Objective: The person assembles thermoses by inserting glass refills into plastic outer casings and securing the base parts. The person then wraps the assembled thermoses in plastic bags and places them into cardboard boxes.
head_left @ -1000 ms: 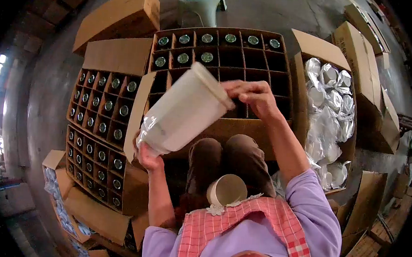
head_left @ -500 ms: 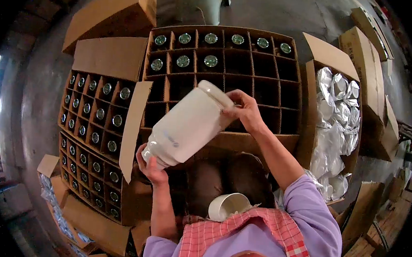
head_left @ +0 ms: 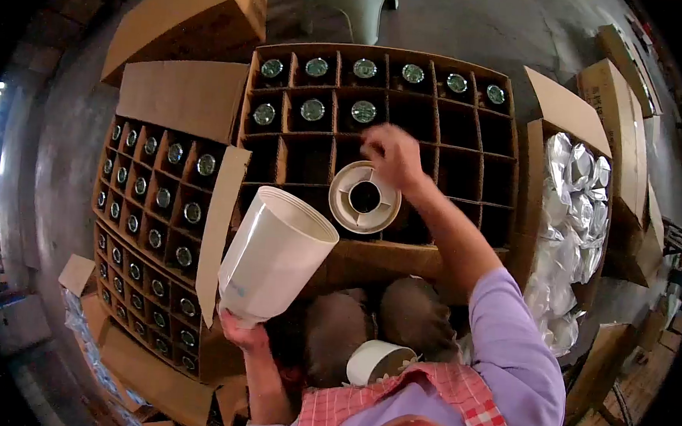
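My left hand (head_left: 244, 333) is wrapped round the narrow lower end of a white plastic flask casing (head_left: 273, 259). Its wide threaded mouth gapes toward the upper right. Across the dividers of the middle carton (head_left: 498, 156) lies a round white screw-on base (head_left: 342, 211), with a hole at its centre. Just above that base is my right hand (head_left: 394, 156), fingers loosely bent and slightly blurred, with nothing visible in them. Beyond its fingertips, glass flask liners (head_left: 363, 111) stand in the far rows of cells. A white cup-like piece (head_left: 364, 362) rests by my lap.
Two divided cartons of liners (head_left: 163, 196) stand at my left. On the right is a carton of silvery plastic-wrapped pieces (head_left: 577, 202). More cardboard boxes (head_left: 189, 20) lie around, and a pale green stool (head_left: 359, 9) stands at the far side.
The round base has come off the casing and lies on the carton dividers. My right hand has let go of it and moved up; my left hand has lowered the casing leftward.
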